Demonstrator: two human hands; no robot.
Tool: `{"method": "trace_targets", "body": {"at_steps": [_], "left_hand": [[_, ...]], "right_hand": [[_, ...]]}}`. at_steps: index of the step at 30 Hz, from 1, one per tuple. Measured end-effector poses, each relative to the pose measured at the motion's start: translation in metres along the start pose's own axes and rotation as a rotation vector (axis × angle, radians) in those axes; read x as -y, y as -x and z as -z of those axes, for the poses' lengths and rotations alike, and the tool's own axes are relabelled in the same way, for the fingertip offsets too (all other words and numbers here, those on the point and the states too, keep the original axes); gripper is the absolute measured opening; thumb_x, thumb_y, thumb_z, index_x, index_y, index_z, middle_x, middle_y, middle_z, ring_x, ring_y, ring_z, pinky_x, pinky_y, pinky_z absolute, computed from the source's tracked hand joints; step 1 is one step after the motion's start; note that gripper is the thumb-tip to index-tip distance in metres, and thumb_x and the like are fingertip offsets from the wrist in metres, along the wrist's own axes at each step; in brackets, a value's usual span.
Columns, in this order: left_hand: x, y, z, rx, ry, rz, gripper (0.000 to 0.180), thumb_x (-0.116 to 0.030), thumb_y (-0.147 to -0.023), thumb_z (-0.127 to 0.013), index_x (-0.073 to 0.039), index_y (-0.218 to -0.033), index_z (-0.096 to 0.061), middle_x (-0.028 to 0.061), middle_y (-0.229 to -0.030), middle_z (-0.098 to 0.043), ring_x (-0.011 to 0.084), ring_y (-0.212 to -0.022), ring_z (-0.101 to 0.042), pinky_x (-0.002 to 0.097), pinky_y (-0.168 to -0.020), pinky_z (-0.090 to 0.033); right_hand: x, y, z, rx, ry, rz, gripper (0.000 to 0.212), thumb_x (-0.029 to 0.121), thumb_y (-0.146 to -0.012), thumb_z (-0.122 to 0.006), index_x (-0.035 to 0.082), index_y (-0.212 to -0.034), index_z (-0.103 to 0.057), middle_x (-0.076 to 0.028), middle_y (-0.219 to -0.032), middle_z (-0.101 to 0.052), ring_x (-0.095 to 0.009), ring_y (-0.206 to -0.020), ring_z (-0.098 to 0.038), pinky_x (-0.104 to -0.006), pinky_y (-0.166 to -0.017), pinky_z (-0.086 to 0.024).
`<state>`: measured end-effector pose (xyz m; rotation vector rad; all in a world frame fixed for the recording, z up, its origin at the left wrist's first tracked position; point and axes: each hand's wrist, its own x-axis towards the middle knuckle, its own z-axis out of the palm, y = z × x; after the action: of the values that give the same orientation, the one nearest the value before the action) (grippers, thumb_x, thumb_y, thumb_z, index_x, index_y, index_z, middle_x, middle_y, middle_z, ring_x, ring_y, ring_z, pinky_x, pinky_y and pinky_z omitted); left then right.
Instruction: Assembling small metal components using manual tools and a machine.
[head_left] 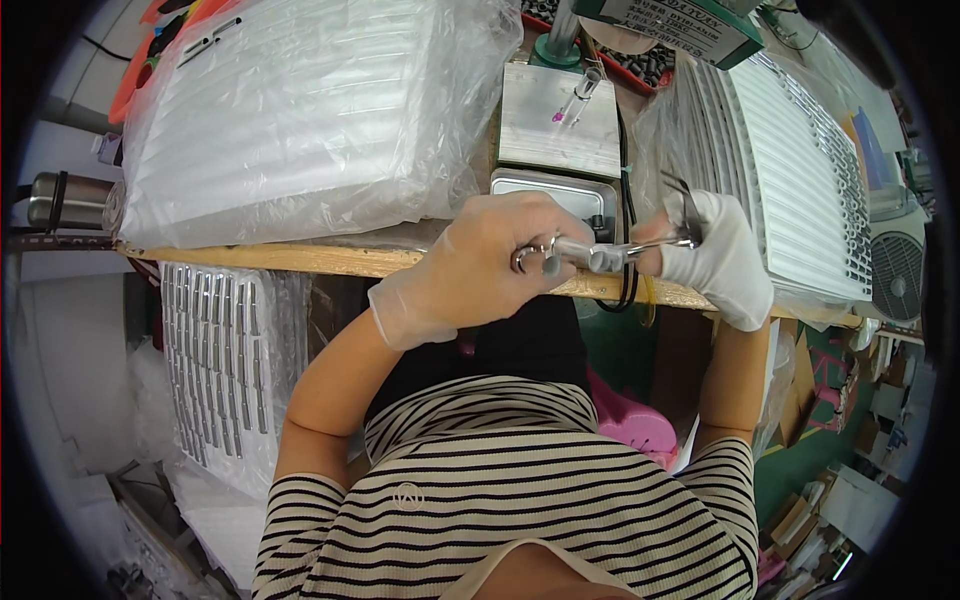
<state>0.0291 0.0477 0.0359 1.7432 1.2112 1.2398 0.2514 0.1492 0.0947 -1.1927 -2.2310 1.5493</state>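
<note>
My left hand [500,258], in a thin translucent glove, is closed around several shiny chrome tubular pieces [552,262] whose round ends point toward me. My right hand [722,262], in a white glove, pinches a slim chrome piece [660,244] close to the ends of those in my left hand. From the right fingers a dark, narrow blade-like tool [688,208] sticks up; its kind is unclear. Both hands hover over the table's front edge. Just behind them lies a shallow metal tray [520,183], partly covered by my left hand, with a small black part [600,222] in it.
A bench press with a green post [560,48] and flat metal base [530,125] stands behind the tray. Plastic-wrapped white trays [290,120] fill the left; more stacked trays [800,160] with chrome pieces stand right. Red bins of dark parts [655,65] sit behind.
</note>
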Motion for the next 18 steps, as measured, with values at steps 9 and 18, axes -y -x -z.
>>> {"method": "trace_targets", "body": {"at_steps": [9,18], "left_hand": [[-0.003,-0.027,-0.006,0.077,0.668,0.519,0.021,-0.011,-0.074,-0.075,0.000,-0.085,-0.061,0.0017,-0.075,-0.058,0.0105,-0.070,-0.056,0.0233,-0.064,-0.045],[0.081,-0.096,-0.004,-0.436,-0.140,0.164,0.019,-0.012,-0.079,-0.069,0.001,-0.090,-0.061,0.0069,-0.082,-0.065,0.0124,-0.073,-0.059,0.0253,-0.065,-0.046]], "right_hand": [[-0.015,-0.031,-0.028,-0.080,-0.426,0.165,0.039,0.022,-0.063,-0.087,0.002,-0.087,-0.063,0.001,-0.076,-0.061,-0.008,-0.065,-0.054,-0.0229,-0.060,-0.044],[-0.010,-0.111,-0.033,-0.602,-0.108,0.232,0.023,0.011,-0.076,-0.075,-0.004,-0.093,-0.068,0.001,-0.071,-0.063,-0.003,-0.061,-0.052,-0.0178,-0.056,-0.039]]}}
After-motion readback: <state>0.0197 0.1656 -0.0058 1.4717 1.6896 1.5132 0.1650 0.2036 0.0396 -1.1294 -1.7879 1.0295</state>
